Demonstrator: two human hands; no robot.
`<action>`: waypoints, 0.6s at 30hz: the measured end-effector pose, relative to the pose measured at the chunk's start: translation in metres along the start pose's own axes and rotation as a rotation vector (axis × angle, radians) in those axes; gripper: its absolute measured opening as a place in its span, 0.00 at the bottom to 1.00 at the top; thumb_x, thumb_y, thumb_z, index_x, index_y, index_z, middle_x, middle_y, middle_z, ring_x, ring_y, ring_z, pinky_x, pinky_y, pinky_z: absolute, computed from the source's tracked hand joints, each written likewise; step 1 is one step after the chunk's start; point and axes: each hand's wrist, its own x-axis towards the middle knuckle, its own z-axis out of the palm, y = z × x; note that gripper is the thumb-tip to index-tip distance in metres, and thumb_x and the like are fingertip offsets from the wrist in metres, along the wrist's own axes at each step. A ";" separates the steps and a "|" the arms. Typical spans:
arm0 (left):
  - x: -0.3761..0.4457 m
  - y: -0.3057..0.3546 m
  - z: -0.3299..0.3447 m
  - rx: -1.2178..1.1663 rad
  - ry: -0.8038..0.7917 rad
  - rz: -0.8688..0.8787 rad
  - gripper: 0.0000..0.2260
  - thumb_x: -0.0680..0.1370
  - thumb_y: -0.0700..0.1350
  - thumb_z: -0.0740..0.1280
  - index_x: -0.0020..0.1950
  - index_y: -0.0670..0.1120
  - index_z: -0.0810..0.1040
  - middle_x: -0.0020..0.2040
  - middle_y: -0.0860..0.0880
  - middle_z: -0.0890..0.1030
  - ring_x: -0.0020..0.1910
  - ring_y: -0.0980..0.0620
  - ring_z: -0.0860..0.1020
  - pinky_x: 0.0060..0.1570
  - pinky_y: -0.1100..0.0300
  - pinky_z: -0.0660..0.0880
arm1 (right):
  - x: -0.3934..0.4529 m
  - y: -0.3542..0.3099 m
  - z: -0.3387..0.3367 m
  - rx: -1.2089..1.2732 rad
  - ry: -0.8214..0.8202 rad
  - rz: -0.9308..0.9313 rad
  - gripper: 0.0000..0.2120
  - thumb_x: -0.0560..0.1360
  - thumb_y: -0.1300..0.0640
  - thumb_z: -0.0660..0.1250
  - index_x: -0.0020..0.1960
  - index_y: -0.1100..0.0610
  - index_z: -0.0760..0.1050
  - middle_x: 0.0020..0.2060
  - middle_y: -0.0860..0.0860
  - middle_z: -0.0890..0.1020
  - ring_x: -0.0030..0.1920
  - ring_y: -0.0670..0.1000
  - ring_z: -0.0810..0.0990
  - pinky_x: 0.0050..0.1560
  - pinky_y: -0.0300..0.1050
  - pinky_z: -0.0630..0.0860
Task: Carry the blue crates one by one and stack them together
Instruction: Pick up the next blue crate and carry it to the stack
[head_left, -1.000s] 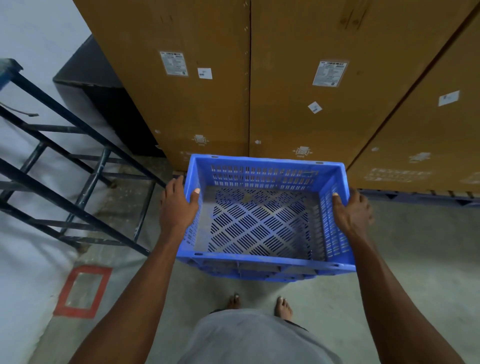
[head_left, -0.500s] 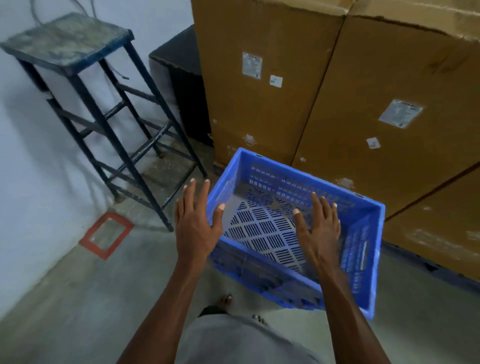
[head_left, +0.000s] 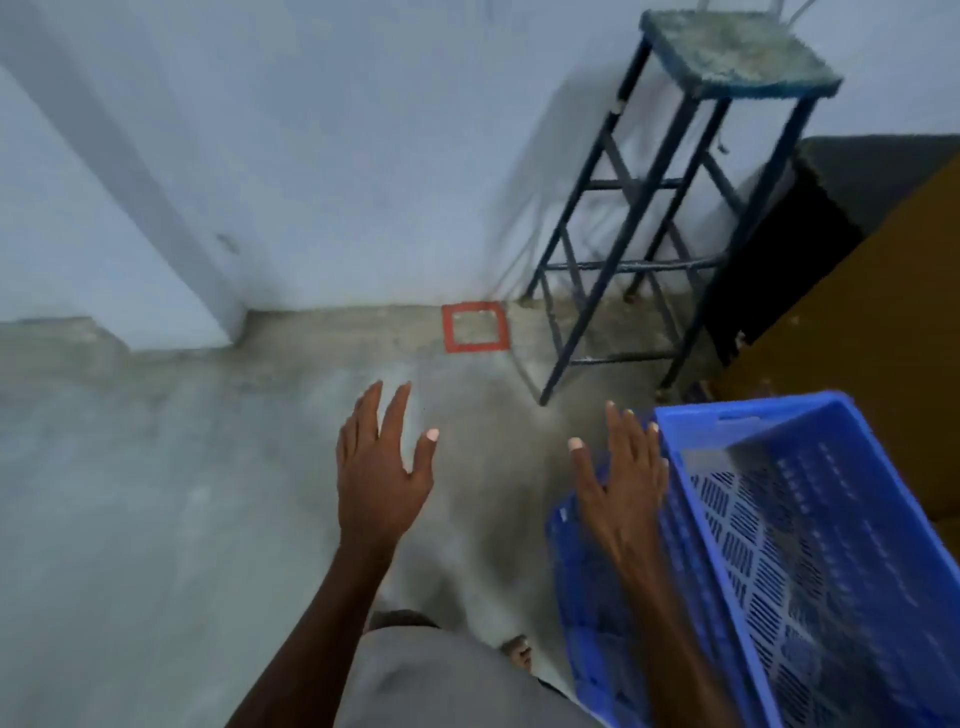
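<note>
A blue slatted crate (head_left: 810, 545) sits at the lower right, its open top facing up; more blue plastic shows under its left side, apparently another crate below it. My right hand (head_left: 621, 488) hovers with fingers spread in front of the crate's left wall, holding nothing. My left hand (head_left: 382, 467) is out over the bare concrete floor to the left, fingers apart and empty. Both forearms reach in from the bottom of the view. The picture is motion-blurred.
A tall dark-blue metal stool (head_left: 670, 208) stands against the pale wall behind the crate. A black box (head_left: 810, 223) and a brown cardboard carton (head_left: 883, 332) are at the right. A red taped square (head_left: 475, 326) marks the floor by the wall.
Both hands let go of the crate after setting it down. My view has swung left, so the crate and cartons slid to the right and the wall and floor came into sight.
</note>
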 end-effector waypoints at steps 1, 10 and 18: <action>-0.006 -0.022 -0.015 0.001 0.039 -0.055 0.26 0.81 0.58 0.60 0.79 0.52 0.66 0.80 0.46 0.63 0.79 0.43 0.61 0.74 0.42 0.62 | -0.001 -0.020 0.013 -0.004 -0.038 -0.053 0.37 0.75 0.31 0.50 0.79 0.48 0.61 0.79 0.52 0.63 0.80 0.56 0.52 0.76 0.61 0.51; -0.088 -0.244 -0.188 0.093 0.339 -0.525 0.27 0.81 0.60 0.59 0.79 0.54 0.65 0.81 0.47 0.61 0.80 0.46 0.59 0.75 0.46 0.59 | -0.076 -0.222 0.184 0.029 -0.359 -0.414 0.36 0.76 0.33 0.54 0.77 0.52 0.65 0.76 0.57 0.67 0.78 0.62 0.58 0.74 0.66 0.57; -0.161 -0.411 -0.329 0.171 0.549 -0.804 0.27 0.82 0.61 0.58 0.79 0.54 0.64 0.81 0.47 0.61 0.80 0.46 0.59 0.75 0.46 0.59 | -0.218 -0.426 0.339 0.097 -0.736 -0.761 0.35 0.77 0.32 0.51 0.80 0.47 0.58 0.80 0.51 0.60 0.80 0.54 0.49 0.78 0.60 0.48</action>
